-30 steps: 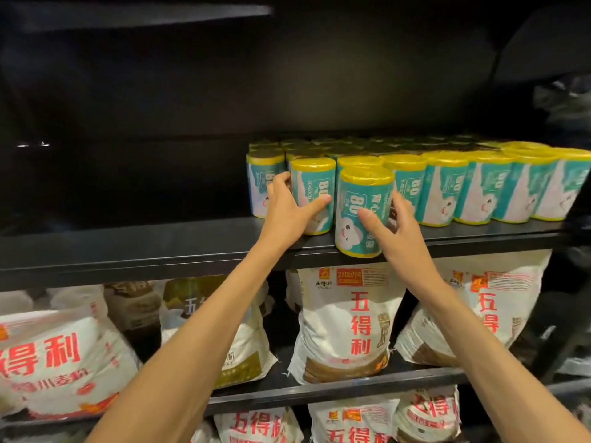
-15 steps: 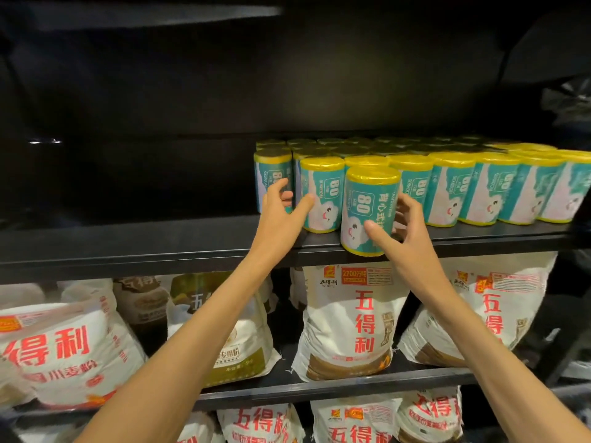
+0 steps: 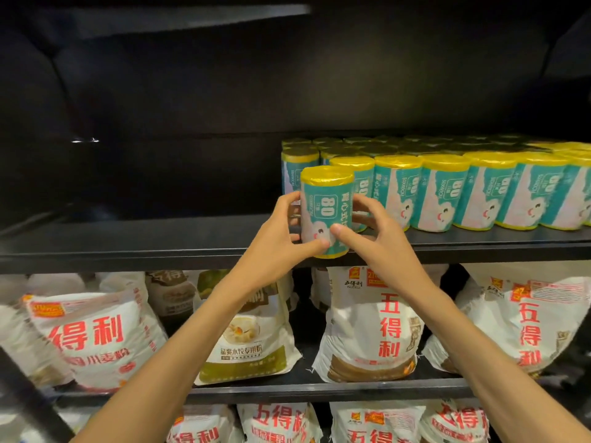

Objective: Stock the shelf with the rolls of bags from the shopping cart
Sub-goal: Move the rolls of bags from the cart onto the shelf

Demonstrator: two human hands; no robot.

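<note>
grip: left hand (image 3: 275, 233) and right hand (image 3: 380, 238) both clasp teal yellow-capped plastic bag roll (image 3: 326, 211) | place: front lip of black metal shelf (image 3: 128, 247) | risk: overhang, may topple off

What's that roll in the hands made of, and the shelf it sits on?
The roll of bags looks like thin yellow plastic film, crinkled and glossy at the top, wrapped in a teal and white printed label, probably paper or plastic. The shelf looks like black painted metal, smooth with a dull sheen along its front edge.

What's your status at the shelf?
Left hand and right hand both grip one roll at shelf front edge. Nothing blocking.
</note>
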